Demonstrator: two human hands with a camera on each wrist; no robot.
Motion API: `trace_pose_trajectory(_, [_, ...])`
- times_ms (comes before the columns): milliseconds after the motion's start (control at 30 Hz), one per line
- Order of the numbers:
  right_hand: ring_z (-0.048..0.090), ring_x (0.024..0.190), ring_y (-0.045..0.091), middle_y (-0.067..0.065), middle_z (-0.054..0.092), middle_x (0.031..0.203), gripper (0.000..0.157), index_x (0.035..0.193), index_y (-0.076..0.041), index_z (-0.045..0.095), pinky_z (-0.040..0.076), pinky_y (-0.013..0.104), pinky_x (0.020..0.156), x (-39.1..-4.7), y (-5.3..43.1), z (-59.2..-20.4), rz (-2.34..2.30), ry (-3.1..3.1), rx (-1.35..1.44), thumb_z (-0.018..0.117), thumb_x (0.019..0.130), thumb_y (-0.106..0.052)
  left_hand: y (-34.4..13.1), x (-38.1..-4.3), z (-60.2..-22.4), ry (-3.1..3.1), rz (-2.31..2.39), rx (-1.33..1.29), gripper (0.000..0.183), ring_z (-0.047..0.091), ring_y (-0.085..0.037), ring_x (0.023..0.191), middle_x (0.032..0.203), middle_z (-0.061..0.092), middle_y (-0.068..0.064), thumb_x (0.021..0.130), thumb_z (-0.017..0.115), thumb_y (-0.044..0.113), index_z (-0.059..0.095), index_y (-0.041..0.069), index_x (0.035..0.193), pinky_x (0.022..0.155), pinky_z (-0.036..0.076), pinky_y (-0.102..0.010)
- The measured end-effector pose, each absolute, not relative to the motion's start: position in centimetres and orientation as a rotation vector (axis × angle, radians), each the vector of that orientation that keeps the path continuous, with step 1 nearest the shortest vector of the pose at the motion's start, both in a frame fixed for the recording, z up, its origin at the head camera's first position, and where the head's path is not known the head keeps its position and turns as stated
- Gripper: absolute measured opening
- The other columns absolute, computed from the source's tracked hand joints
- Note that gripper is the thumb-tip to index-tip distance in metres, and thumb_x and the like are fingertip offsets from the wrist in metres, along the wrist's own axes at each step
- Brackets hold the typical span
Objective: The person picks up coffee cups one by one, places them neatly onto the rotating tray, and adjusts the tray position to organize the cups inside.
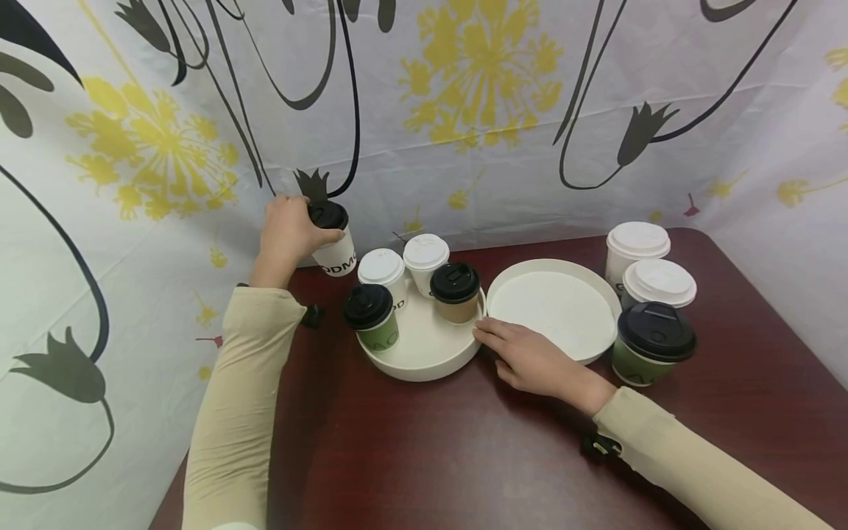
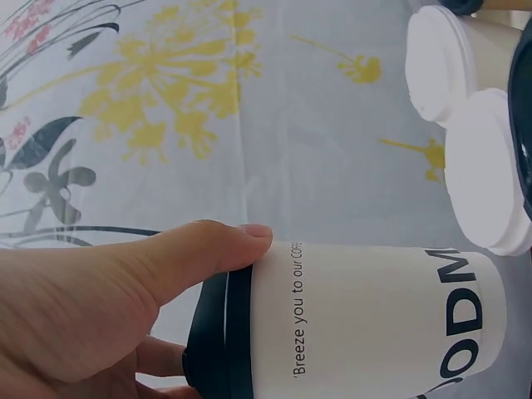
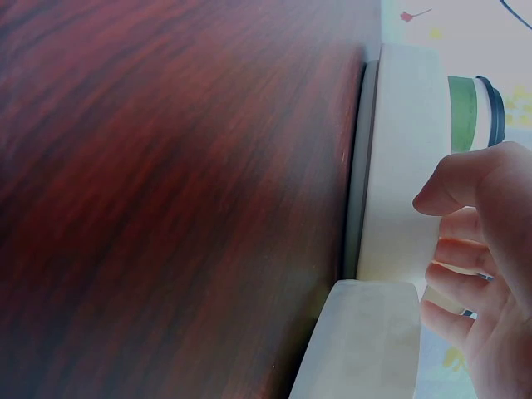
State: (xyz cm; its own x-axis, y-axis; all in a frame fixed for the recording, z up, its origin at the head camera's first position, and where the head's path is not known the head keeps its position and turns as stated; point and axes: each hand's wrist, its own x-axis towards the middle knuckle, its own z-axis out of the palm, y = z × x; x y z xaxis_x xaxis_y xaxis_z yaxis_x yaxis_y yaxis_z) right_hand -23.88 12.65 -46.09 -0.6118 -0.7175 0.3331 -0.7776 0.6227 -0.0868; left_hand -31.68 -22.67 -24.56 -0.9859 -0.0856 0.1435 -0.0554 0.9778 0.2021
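Note:
At the back left, my left hand (image 1: 288, 235) grips a white paper cup (image 1: 336, 254) around its black lid (image 2: 220, 341). In the left wrist view the thumb lies along the lid's edge, and dark print runs over the cup's side. My right hand (image 1: 530, 358) has its fingertips at the rim of the left round white tray (image 1: 424, 368), thumb apart from the fingers. On that tray stand a green cup (image 1: 380, 333) and a brown cup (image 1: 457, 308), both black-lidded, plus two white-lidded white cups, one with its lid (image 1: 380, 266) nearer the front.
A second round white tray (image 1: 553, 305) stands right of the first, close beside it. Farther right are two white-lidded cups (image 1: 658, 283) and a black-lidded green cup (image 1: 637, 362). A patterned cloth (image 1: 490, 191) hangs behind the dark red wooden table (image 1: 424, 456).

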Motion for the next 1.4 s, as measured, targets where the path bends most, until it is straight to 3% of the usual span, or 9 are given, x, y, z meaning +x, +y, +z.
trace_pose_trajectory(600, [0.055,0.132,0.030,0.017,0.055,0.144,0.059,0.137,-0.001,0.055,0.048,0.044,0.107,-24.0,12.7,-46.3,0.332,-2.562,1.218,0.070,0.082,-0.012,-19.7,-30.1,-22.9,-2.935,-0.213,-0.023,0.083,0.040,-0.046,0.134,0.136,0.053,-0.030,0.080,0.076,0.047,0.050,-0.006,0.138,0.112,0.035,-0.053])
trace_pose_trajectory(1000, [0.055,0.133,0.029,0.016,0.055,0.144,0.058,0.138,-0.002,0.056,0.048,0.044,0.107,-24.1,12.6,-45.9,0.318,-2.565,1.213,0.069,0.082,-0.013,-17.9,-28.8,-21.8,-2.922,-0.239,-0.082,0.082,0.044,-0.044,0.124,0.132,0.051,-0.027,0.080,0.075,0.049,0.052,-0.003,0.138,0.102,0.042,-0.054])
trace_pose_trajectory(1400, [0.056,0.131,0.030,0.016,0.056,0.142,0.057,0.137,-0.001,0.056,0.048,0.044,0.106,-23.9,12.4,-46.2,0.300,-2.570,1.216,0.069,0.083,-0.013,-16.1,-27.6,-21.8,-2.938,-0.146,-0.153,0.085,0.045,-0.048,0.124,0.135,0.050,-0.029,0.079,0.074,0.054,0.052,-0.004,0.137,0.106,0.040,-0.053])
